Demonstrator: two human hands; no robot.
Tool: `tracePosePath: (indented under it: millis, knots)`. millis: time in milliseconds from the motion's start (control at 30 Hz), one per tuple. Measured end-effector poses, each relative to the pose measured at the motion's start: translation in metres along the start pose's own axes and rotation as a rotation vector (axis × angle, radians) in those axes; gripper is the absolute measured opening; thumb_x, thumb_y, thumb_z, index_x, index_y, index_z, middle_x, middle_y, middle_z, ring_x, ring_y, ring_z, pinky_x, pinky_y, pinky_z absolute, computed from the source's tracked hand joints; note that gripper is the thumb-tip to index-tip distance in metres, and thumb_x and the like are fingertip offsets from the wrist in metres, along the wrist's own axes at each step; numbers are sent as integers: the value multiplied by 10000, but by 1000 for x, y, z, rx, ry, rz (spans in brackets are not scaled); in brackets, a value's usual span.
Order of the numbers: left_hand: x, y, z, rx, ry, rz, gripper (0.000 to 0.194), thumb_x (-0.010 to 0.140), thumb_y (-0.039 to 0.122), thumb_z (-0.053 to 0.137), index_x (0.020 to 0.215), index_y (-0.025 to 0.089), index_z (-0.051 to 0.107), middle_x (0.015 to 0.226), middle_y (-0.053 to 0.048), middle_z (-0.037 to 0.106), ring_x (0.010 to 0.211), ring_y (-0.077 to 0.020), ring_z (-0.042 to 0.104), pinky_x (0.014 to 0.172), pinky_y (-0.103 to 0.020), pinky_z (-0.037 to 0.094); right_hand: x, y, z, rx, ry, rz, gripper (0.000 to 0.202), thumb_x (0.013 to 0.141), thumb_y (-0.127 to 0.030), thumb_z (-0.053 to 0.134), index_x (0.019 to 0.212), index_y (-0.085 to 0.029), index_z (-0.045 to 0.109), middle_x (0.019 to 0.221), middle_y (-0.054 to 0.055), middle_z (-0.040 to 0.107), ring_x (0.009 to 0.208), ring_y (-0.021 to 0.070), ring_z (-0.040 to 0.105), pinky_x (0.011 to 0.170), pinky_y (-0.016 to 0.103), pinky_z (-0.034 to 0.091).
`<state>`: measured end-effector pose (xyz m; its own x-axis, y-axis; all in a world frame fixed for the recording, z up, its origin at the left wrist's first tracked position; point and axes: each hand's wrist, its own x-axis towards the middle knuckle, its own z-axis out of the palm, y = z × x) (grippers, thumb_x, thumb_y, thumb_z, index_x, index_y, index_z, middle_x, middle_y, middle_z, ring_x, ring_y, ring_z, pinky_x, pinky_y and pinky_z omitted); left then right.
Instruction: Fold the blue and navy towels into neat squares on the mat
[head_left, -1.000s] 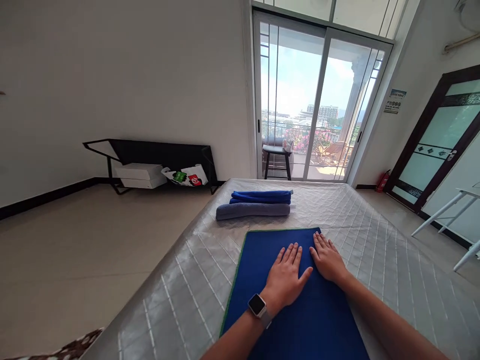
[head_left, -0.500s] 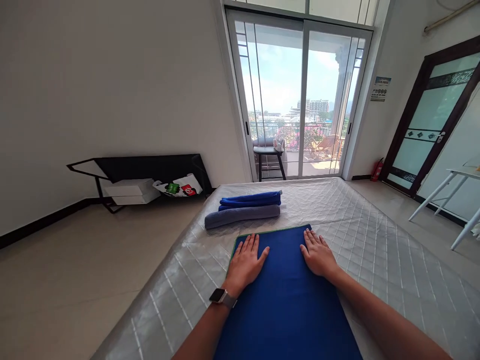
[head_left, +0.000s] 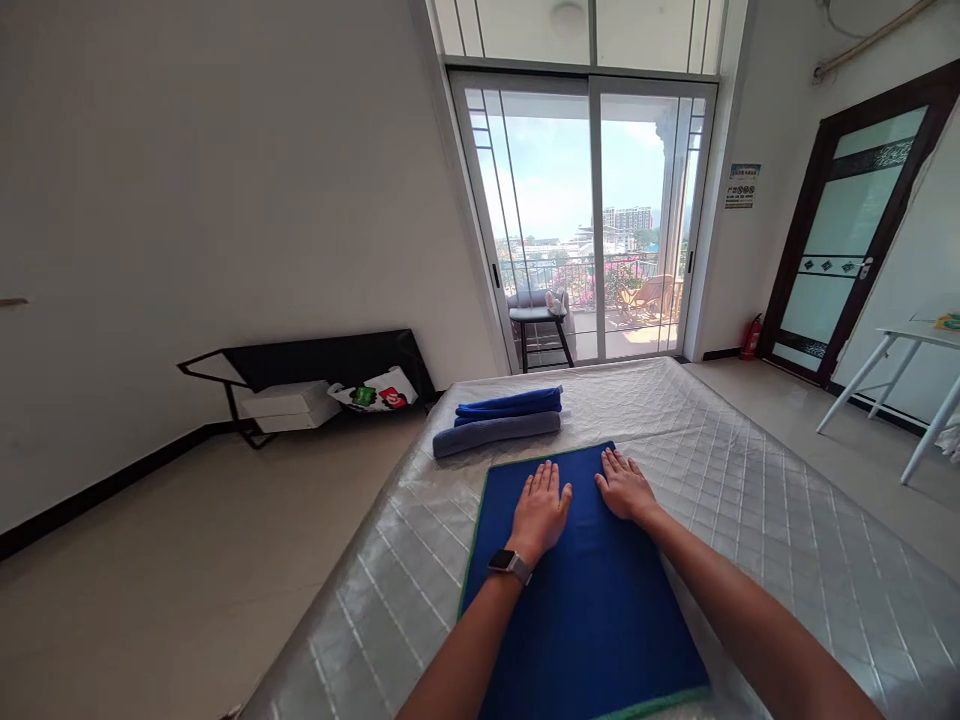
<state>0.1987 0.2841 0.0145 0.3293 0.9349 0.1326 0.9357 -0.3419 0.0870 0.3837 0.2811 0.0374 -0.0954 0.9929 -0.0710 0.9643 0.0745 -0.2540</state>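
Rolled towels (head_left: 497,433) behind flat cloth (head_left: 592,600) on mattress (head_left: 750,500).

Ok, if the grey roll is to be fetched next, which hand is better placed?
Left, I'd say. The left hand lies flat on the blue cloth, its fingertips nearer the grey roll. The right hand is near the cloth's far right corner, farther off.

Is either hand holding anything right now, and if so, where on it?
Nothing is held: the left hand and right hand lie flat on the blue cloth.
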Motion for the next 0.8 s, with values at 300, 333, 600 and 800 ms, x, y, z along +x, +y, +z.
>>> tracePosePath:
  millis: [300, 333, 600, 800]
  knots:
    - [-36, 50, 7, -53, -59, 48, 742, 1010, 579, 152, 1549, 105, 341, 1618, -127, 312, 1516, -255, 242, 1242, -439, 238, 5, 3, 4, 8, 6, -4, 637, 1024, -394, 209, 1593, -106, 210, 1657, 117, 203, 1539, 187, 119, 1226, 413, 128]
    - [-42, 37, 5, -43, -65, 21, 752, 1006, 592, 153, 1552, 108, 334, 1623, -125, 299, 1518, -256, 235, 1243, -442, 232, 5, 3, 4, 11, 4, 1, 642, 1022, -399, 197, 1594, -105, 204, 1658, 110, 196, 1540, 183, 114, 1228, 411, 118]
    - [-89, -80, 12, 19, -36, -215, 767, 1000, 593, 139, 1554, 93, 316, 1616, -163, 296, 1511, -295, 244, 1222, -488, 250, 5, 4, 4, -10, -4, 16, 651, 1022, -399, 184, 1591, -83, 199, 1663, 96, 183, 1541, 159, 88, 1230, 372, 90]
    - [-87, -79, 12, 18, -20, -234, 833, 983, 622, 163, 1530, 14, 324, 1608, -206, 293, 1506, -313, 257, 1224, -468, 247, 1, -1, 1, -77, 76, 5, 618, 1022, -347, 204, 1574, -74, 262, 1639, 113, 259, 1533, 168, 151, 1225, 380, 129]
